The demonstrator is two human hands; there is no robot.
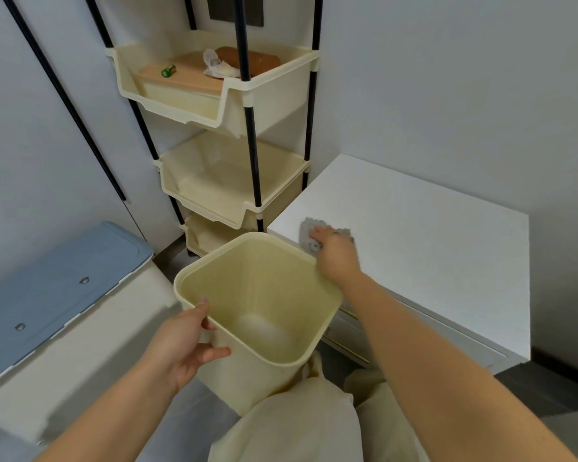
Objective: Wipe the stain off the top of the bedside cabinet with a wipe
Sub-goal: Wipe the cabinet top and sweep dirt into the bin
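Note:
The white top of the bedside cabinet (431, 228) fills the right half of the view. A crumpled grey wipe (309, 230) lies at its near left corner, and my right hand (336, 256) grips the wipe there, pressed onto the surface. My left hand (184, 343) holds the rim of an empty cream waste bin (264, 315), which is tilted and held just below the cabinet's left edge. No stain shows on the bare part of the top.
A cream three-tier rack (221, 105) on black poles stands behind the bin, its top tray holding a wooden board, a small green item and crumpled wrapping. A white box with a blue lid (57, 288) sits at left. My knees in light trousers (301, 418) are below.

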